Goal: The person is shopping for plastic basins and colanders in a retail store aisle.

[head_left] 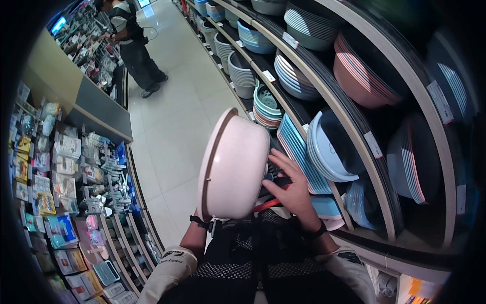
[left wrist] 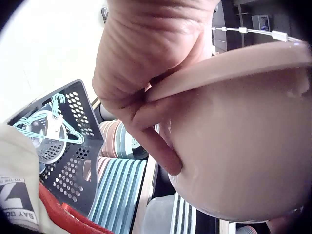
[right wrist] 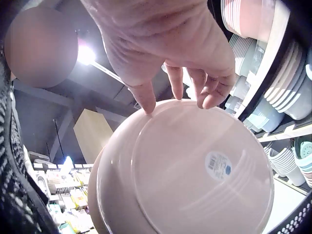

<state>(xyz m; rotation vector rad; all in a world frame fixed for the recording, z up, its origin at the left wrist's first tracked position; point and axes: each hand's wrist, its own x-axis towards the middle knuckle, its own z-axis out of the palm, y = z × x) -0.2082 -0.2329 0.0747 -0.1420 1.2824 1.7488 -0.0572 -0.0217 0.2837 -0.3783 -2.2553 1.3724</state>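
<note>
A pale pink plastic basin point(head_left: 235, 164) is turned on its side in front of the person's body. My left hand point(left wrist: 151, 53) grips its rim, fingers along the outer wall; in the head view the basin hides most of this hand. Fingertips of my right hand point(right wrist: 170, 44) touch the edge of the basin's base, thumb and fingers spread apart. A round barcode sticker point(right wrist: 219, 165) is on the base. Below the hands is a dark grey perforated basket point(left wrist: 73, 180) with a red handle point(head_left: 266, 205), holding light blue hangers point(left wrist: 58, 126).
Shelves on the right carry nested basins point(head_left: 364, 76), colanders point(head_left: 267, 101) and blue stacked trays point(head_left: 302, 157). Racks of small packaged goods point(head_left: 66, 167) line the left. Between them runs a tiled aisle point(head_left: 172, 106), where another person point(head_left: 134, 48) stands farther along.
</note>
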